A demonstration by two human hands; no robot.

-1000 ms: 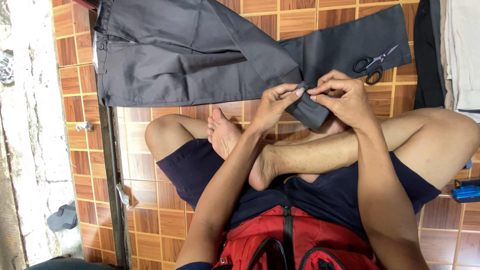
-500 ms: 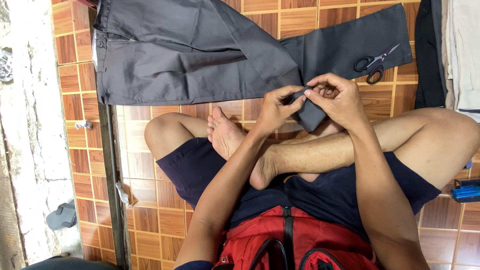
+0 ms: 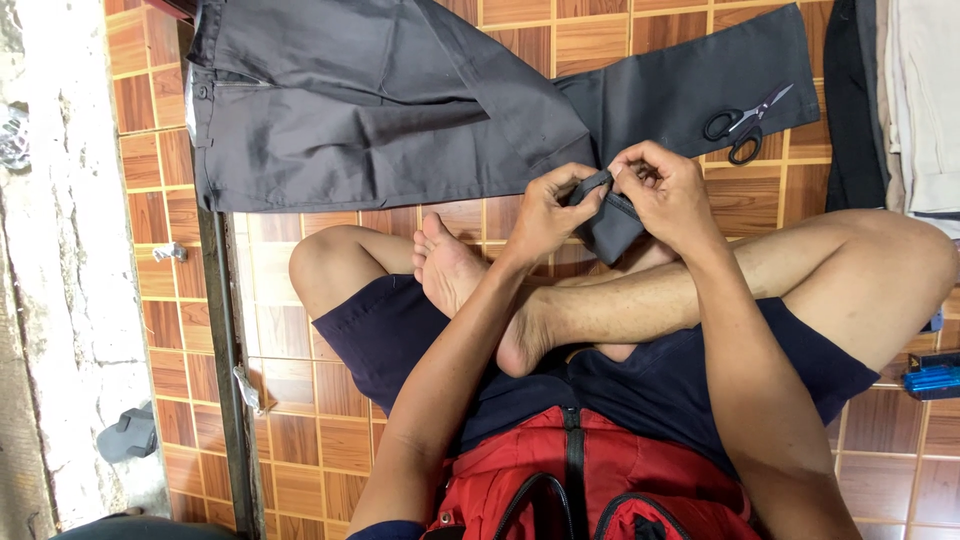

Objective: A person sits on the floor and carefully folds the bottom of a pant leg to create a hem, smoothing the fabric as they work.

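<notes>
Grey trousers [image 3: 400,100] spread flat on the brown tiled floor [image 3: 300,440], waistband toward the left edge of the view, one leg running right. The hem end of that leg [image 3: 610,225] is lifted off the tiles and bunched up over the person's crossed shins.

Left hand [image 3: 545,215] pinches the folded hem edge, thumb and fingers closed tight on the cloth. Right hand [image 3: 670,195] closed on the same edge just beside it, fingertips curled in, the two hands almost touching. Whether either hand also holds a needle or thread, cannot tell, too small.

Black-handled scissors [image 3: 745,120] lie on the trouser leg just beyond the right hand, blades nearly shut, untouched.

Person sits cross-legged on the floor, bare feet [image 3: 455,265], dark blue shorts [image 3: 400,330], red bag [image 3: 590,490] in the lap.

Far right: a dark garment [image 3: 855,100] and a pale folded garment [image 3: 925,100] side by side. A blue object [image 3: 932,378] by the right knee. Left side: a dark metal door track [image 3: 225,340], then rough pale concrete [image 3: 60,300] with a grey sandal [image 3: 130,432] on it.
</notes>
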